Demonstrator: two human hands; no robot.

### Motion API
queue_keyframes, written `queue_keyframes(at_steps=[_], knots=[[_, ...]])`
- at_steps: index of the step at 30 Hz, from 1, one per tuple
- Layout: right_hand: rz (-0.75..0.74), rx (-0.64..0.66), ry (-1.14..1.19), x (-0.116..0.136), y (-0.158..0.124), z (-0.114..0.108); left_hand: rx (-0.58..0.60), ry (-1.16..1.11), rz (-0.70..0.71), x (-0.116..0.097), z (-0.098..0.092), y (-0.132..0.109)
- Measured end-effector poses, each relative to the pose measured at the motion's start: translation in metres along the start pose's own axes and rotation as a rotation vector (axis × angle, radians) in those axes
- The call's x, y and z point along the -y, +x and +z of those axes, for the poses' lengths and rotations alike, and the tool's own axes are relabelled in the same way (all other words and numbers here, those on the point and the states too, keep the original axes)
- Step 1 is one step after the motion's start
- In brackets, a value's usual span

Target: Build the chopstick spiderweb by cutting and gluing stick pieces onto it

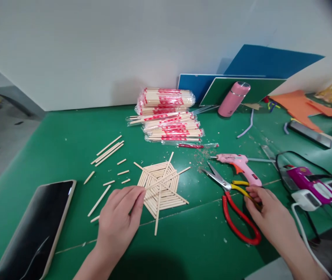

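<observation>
My left hand (119, 217) rests on the green table (67, 136) with its fingers pinched together at the left edge of a web-shaped piece made of glued wooden sticks (163, 186). My right hand (266, 212) lies over the handle of the pink glue gun (240, 165), its fingertips curled at the gun's grip and the yellow spring of the red-handled shears (233, 206). Whether it grips the gun is not clear.
Loose cut sticks (107, 151) lie left of the web. Packs of wrapped chopsticks (168, 116) are stacked behind. A phone (37, 229) lies at front left, a purple power strip (311, 186) with cables at right, a pink bottle (233, 99) and coloured boards behind.
</observation>
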State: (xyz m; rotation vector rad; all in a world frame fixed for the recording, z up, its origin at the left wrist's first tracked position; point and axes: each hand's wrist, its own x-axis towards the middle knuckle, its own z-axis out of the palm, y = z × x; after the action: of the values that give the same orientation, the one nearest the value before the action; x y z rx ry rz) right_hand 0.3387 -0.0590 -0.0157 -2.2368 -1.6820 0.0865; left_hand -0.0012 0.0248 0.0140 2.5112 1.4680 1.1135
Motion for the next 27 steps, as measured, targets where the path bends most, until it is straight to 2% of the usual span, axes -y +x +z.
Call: queue_keyframes(at_steps=[7,16,23,27], knots=[[-0.043,0.029,-0.091,-0.009,-0.001,0.004,-0.006,-0.016,-0.024,-0.001,-0.001,-0.001],[-0.131,-0.007,-0.157,-0.002,-0.003,0.002,-0.007,-0.02,-0.007,0.002,-0.001,-0.001],[-0.099,-0.032,-0.246,0.003,-0.006,0.001,0.003,-0.002,0.01,0.003,0.0,-0.001],[-0.093,0.014,-0.144,-0.003,-0.008,0.0,-0.004,0.001,0.007,0.005,0.001,-0.001]])
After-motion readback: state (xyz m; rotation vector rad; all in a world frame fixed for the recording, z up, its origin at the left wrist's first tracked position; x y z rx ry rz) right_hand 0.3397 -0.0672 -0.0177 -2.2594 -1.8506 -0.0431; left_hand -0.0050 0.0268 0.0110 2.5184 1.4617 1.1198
